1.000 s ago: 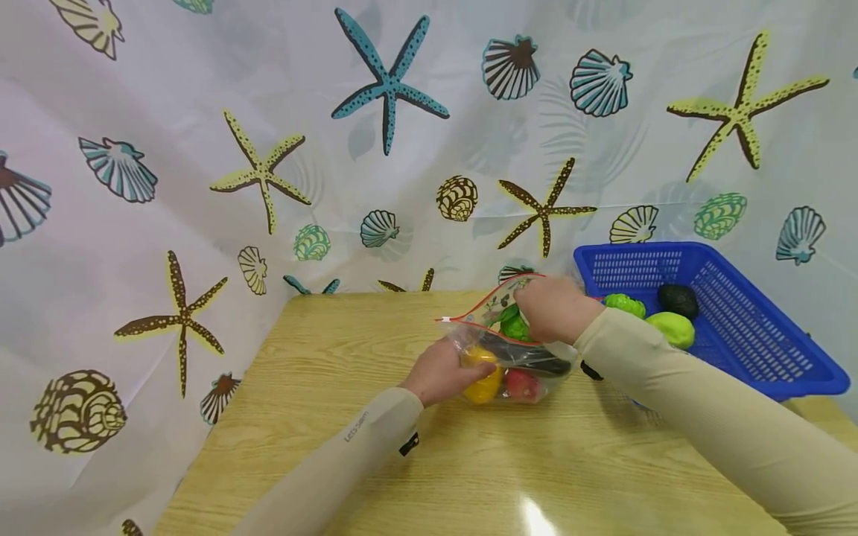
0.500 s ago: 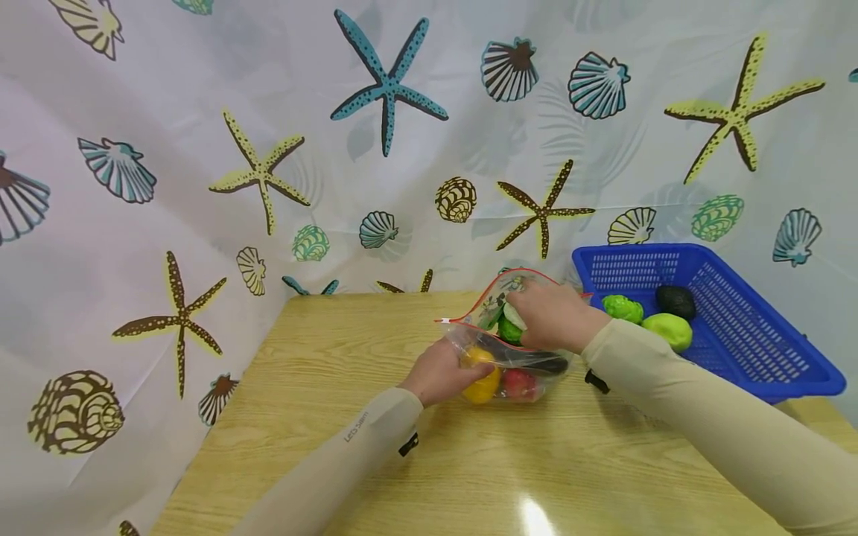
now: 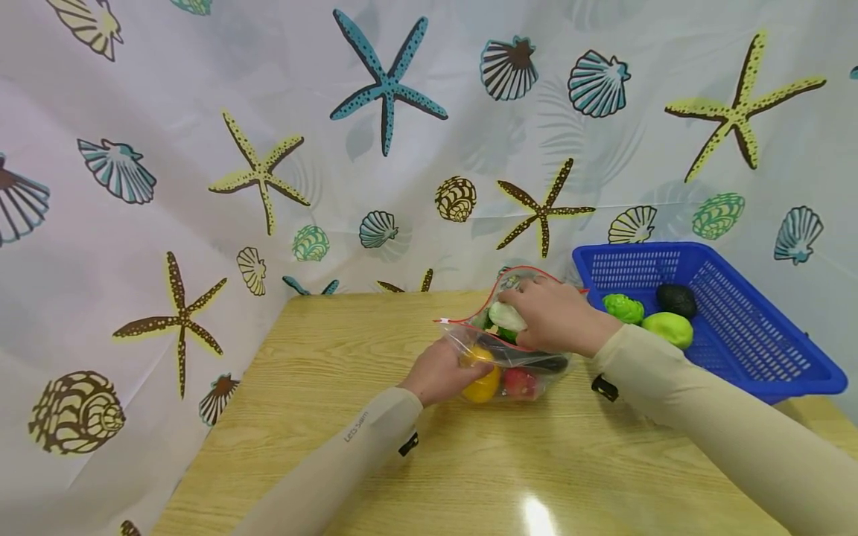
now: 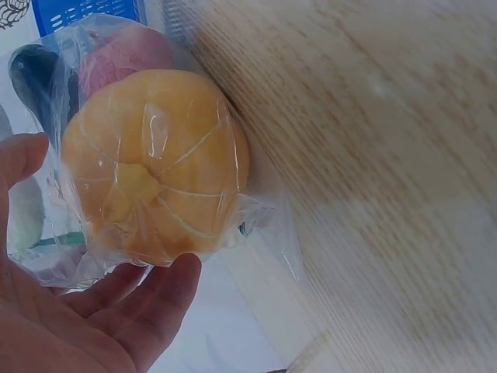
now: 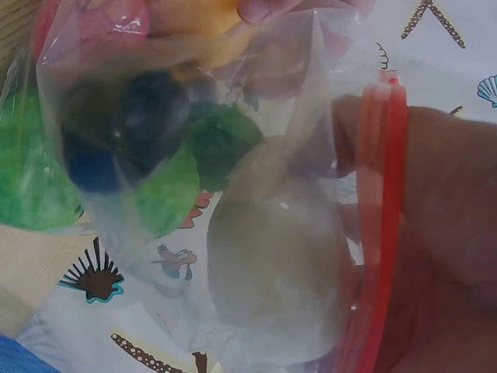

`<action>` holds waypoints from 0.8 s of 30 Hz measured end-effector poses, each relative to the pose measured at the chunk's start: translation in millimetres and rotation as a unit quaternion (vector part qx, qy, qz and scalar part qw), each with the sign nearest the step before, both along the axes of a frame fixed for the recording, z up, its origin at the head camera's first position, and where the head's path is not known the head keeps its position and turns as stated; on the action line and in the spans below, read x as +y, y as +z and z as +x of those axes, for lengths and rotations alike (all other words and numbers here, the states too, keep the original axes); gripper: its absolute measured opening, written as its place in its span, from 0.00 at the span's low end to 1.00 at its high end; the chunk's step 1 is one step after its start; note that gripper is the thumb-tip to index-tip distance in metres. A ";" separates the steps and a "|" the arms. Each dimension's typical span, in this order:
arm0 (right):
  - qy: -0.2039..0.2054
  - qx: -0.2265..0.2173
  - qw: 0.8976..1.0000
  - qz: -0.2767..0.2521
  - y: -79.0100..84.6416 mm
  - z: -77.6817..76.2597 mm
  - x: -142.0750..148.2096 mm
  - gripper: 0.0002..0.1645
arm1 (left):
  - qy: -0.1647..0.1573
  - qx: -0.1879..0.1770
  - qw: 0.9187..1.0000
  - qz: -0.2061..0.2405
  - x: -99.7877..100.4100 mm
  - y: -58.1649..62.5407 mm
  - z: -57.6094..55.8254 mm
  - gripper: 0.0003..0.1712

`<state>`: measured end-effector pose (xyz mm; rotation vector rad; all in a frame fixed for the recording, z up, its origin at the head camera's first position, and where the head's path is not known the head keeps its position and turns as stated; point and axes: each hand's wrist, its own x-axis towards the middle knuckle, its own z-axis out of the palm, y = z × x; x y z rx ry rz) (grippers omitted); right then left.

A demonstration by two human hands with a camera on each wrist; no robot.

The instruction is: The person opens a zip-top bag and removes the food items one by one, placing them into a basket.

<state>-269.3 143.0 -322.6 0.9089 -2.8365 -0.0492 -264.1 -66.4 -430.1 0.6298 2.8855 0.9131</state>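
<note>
A clear zip bag with a red zip edge stands on the table, its mouth open. My left hand grips its left side, where a yellow-orange pumpkin shows through the plastic. Beside the pumpkin lie a round pinkish-red thing and a long dark one like an eggplant. Inside the bag's mouth, my right hand holds a pale, rounded vegetable with green leaves. The right wrist view shows its smooth whitish bulb through the plastic; part of my right hand's grip is hidden.
At the right stands a blue perforated basket. It holds a dark avocado, a light-green round fruit and a bumpy green vegetable. The wooden table meets a patterned curtain at the back.
My right hand has shifted and turned within the bag's mouth, so the pale vegetable shows more and its leaves less. The bag's back edge has risen slightly. My left hand stays put.
</note>
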 end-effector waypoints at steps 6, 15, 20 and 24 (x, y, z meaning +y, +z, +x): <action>0.008 -0.006 1.000 -0.007 3.7 3.3 -0.6 0.40 | -0.005 0.006 1.000 -0.003 -1.3 -0.3 -1.1 0.45; 0.052 -0.011 0.998 -0.039 14.2 13.6 4.7 0.39 | -0.006 -0.008 0.999 0.035 -1.1 0.4 -2.3 0.41; 0.064 -0.014 0.996 -0.060 15.3 13.8 10.3 0.39 | 0.007 -0.020 0.999 0.034 -1.2 -1.6 -2.3 0.42; 0.066 -0.010 0.994 -0.089 15.9 13.9 16.2 0.40 | 0.009 -0.018 0.999 0.030 -1.4 -3.7 -2.2 0.44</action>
